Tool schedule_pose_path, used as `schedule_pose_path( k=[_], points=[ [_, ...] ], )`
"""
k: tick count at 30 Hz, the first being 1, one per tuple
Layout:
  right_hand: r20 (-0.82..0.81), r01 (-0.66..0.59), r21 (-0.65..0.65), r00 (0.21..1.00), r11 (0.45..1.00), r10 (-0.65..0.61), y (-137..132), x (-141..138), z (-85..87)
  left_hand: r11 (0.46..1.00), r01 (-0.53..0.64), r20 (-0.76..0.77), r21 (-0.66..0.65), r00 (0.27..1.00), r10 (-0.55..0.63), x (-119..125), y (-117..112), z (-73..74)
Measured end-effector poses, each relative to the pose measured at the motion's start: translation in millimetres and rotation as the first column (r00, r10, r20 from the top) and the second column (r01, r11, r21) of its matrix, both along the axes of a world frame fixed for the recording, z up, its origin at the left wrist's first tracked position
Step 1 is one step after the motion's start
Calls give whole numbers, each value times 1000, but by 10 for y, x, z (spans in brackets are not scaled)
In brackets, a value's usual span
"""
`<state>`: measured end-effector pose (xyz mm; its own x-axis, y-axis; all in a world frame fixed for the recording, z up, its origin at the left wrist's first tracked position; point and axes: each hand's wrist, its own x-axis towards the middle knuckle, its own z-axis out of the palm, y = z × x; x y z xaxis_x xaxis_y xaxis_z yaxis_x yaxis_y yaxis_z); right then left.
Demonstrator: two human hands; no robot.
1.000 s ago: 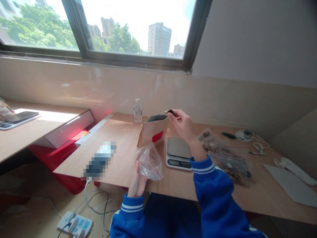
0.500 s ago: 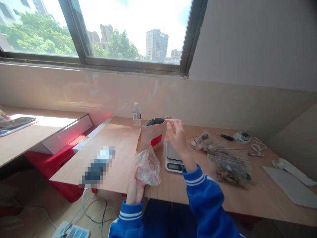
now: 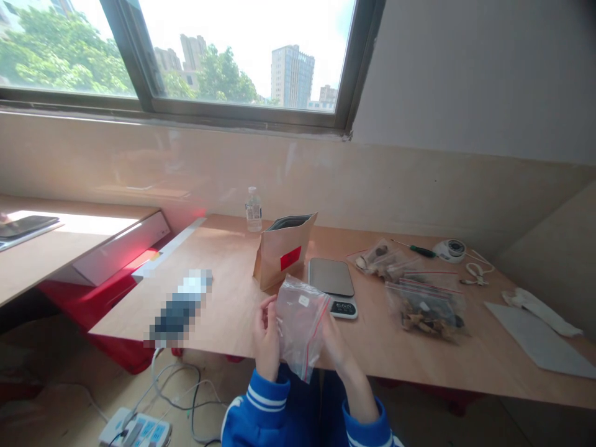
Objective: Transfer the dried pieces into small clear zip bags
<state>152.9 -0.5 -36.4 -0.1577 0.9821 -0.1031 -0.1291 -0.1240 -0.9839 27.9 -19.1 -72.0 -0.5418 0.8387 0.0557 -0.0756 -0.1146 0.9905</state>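
A clear zip-lock bag (image 3: pixel 295 335) with a red seal line and a small white label is held up at the table's front edge. My left hand (image 3: pixel 267 335) grips its left side, fingers curled against the plastic. On the other side my right hand (image 3: pixel 337 347) is closed on the bag by the red seal, its fingertips partly hidden. Nothing shows inside the bag. Just beyond, a brown paper pouch (image 3: pixel 270 256) with a red label stands upright, its top open. A kitchen scale (image 3: pixel 331 277) lies to its right with nothing on the plate and its display lit.
Filled zip-lock bags (image 3: pixel 426 320) lie to the right, near a green-handled screwdriver (image 3: pixel 422 251) and a white dome camera (image 3: pixel 449 250). A plastic bottle (image 3: pixel 254 214) stands at the back. A pixelated dark object (image 3: pixel 179 310) is at left; a power strip (image 3: pixel 135 428) lies on the floor.
My right hand has come down from the paper pouch's top edge to the zip-lock bag. The crumpled bag is now spread flatter between both hands. The scale's display now shows lit digits.
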Motion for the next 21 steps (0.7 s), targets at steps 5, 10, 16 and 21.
schedule_pose_path(
  k=[5,10,16,21],
  points=[
    [-79,95,-56,992,994,-99,28,-39,-140,987,112,-157,-115,979,-130,-39,-12,20],
    [-39,198,-27,979,980,-199,132,-78,-188,958,196,-261,-210,933,-248,-163,-30,-3],
    [-73,121,-51,990,991,-124,113,63,-147,926,244,-295,-287,898,-328,-363,-56,21],
    [-140,-20,-159,990,987,-2,-51,76,-112,953,138,-349,-269,909,-230,-464,-81,37]
  ],
)
